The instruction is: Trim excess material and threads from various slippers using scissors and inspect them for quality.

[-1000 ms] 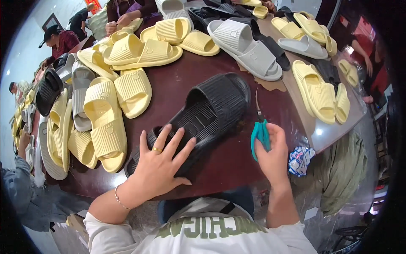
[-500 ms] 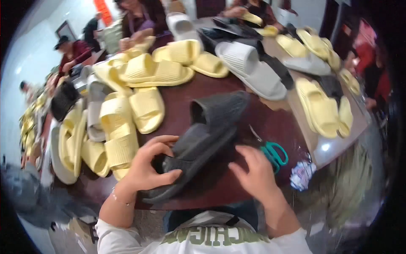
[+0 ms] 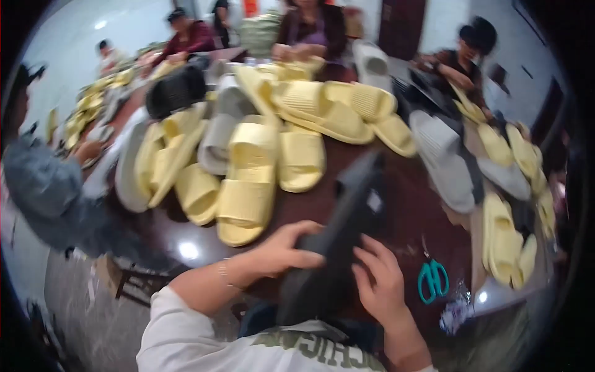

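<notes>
My left hand (image 3: 284, 251) grips a black slide slipper (image 3: 334, 239), thumb on the near side. The slipper is tipped up on its edge above the table's front edge, toe pointing away from me. A small pale patch shows on its side; motion blur hides whether a second black slipper is with it. My right hand (image 3: 379, 279) is just right of the slipper, fingers apart and partly curled, holding nothing. Whether its fingertips touch the slipper is unclear. Scissors with teal handles (image 3: 432, 281) lie on the dark red table (image 3: 396, 248) to the right of that hand.
Yellow slippers (image 3: 248, 186) and grey slippers (image 3: 443, 158) crowd the table's left, back and right. A crumpled wrapper (image 3: 457, 315) lies near the right edge. A co-worker in a blue-grey sleeve (image 3: 59, 186) is at the left; other people sit at the far side.
My left hand has turned the black slipper from lying open side up to standing on edge. My right hand stays beside it. The view has swung to the left.
</notes>
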Action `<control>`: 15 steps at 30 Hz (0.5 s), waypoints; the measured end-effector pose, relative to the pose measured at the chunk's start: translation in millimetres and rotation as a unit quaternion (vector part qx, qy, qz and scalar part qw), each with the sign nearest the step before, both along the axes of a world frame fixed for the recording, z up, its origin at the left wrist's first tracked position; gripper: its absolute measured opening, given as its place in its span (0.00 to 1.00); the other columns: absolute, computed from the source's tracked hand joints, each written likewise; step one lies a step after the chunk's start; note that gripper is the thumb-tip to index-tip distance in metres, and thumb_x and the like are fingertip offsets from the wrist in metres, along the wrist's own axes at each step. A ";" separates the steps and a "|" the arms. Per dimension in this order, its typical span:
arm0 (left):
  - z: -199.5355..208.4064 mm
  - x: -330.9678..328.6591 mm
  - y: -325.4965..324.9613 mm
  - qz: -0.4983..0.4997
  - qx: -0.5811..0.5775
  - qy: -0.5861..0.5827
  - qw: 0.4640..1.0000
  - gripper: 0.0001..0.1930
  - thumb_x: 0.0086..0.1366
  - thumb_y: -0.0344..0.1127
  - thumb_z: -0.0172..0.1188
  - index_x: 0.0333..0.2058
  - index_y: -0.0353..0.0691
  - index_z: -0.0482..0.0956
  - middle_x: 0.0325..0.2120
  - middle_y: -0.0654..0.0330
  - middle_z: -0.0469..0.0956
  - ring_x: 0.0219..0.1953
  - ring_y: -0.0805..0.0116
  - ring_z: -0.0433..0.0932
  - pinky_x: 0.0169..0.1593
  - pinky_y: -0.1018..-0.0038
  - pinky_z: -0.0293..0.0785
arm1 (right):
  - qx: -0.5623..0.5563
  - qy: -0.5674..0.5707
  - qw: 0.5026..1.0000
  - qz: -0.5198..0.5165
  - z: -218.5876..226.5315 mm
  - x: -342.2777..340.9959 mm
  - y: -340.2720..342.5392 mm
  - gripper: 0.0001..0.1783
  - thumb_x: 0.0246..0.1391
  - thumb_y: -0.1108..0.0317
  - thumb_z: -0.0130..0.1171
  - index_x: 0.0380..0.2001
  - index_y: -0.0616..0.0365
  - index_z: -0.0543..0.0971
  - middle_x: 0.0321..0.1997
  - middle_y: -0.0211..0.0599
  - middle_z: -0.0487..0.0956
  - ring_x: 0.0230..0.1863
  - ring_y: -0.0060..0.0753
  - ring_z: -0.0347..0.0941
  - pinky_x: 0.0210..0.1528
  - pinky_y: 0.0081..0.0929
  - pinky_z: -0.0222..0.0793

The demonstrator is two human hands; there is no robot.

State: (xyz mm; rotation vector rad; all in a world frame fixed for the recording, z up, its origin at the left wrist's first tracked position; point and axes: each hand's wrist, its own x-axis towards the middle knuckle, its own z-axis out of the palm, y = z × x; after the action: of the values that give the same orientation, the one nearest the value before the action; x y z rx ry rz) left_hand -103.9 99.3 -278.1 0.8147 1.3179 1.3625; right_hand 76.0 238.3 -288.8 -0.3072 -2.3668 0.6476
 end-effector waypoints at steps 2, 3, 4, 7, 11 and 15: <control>-13.0 -14.0 -7.0 0.022 0.077 -0.158 0.984 0.39 0.44 0.45 0.67 0.52 0.30 0.63 0.44 0.56 0.72 0.45 0.71 0.72 0.51 0.73 0.67 | -0.084 0.049 0.995 0.026 -6.2 -6.2 18.0 0.15 0.45 0.81 0.57 0.39 0.62 0.74 0.44 0.45 0.73 0.41 0.38 0.73 0.39 0.25 0.70; -13.1 -12.0 -8.5 0.052 0.085 -0.183 0.978 0.40 0.43 0.48 0.67 0.52 0.30 0.63 0.43 0.56 0.73 0.44 0.70 0.73 0.50 0.74 0.68 | -0.084 0.044 0.995 -0.006 -8.6 -7.1 24.6 0.15 0.45 0.81 0.57 0.39 0.62 0.74 0.44 0.45 0.73 0.41 0.38 0.73 0.39 0.25 0.70; -9.0 -9.0 -9.0 0.081 0.092 -0.208 0.970 0.41 0.42 0.50 0.67 0.51 0.30 0.64 0.42 0.57 0.73 0.44 0.70 0.73 0.50 0.74 0.69 | -0.127 0.064 0.989 -0.032 -9.0 -8.6 30.2 0.14 0.45 0.81 0.57 0.38 0.62 0.74 0.41 0.42 0.74 0.37 0.32 0.73 0.34 0.20 0.69; -5.2 -4.2 -9.2 0.058 0.082 -0.186 0.977 0.40 0.39 0.53 0.68 0.46 0.30 0.66 0.40 0.59 0.73 0.43 0.71 0.73 0.50 0.75 0.68 | -0.176 0.096 0.976 -0.085 -0.4 -8.3 40.3 0.13 0.45 0.80 0.58 0.37 0.61 0.74 0.37 0.38 0.73 0.32 0.24 0.73 0.29 0.15 0.67; -11.3 -4.3 -9.5 0.019 0.061 -0.168 0.984 0.34 0.37 0.54 0.69 0.36 0.34 0.67 0.38 0.59 0.72 0.41 0.73 0.71 0.47 0.77 0.66 | -0.185 0.126 0.970 -0.090 1.3 -10.2 40.5 0.11 0.46 0.80 0.59 0.35 0.62 0.74 0.34 0.35 0.72 0.28 0.18 0.70 0.28 0.13 0.65; -7.8 -1.7 -8.9 -0.015 0.073 -0.058 0.996 0.29 0.37 0.51 0.70 0.27 0.39 0.62 0.36 0.58 0.70 0.37 0.74 0.67 0.43 0.79 0.61 | -0.179 0.148 0.971 -0.064 -0.6 -11.6 38.8 0.08 0.47 0.79 0.59 0.33 0.62 0.74 0.31 0.32 0.72 0.25 0.15 0.69 0.26 0.13 0.64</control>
State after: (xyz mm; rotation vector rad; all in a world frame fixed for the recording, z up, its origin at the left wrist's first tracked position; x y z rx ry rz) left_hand -105.6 90.4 -285.8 0.8368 1.1231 1.4731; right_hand 64.4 277.1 -289.5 -0.4809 -1.9242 0.9872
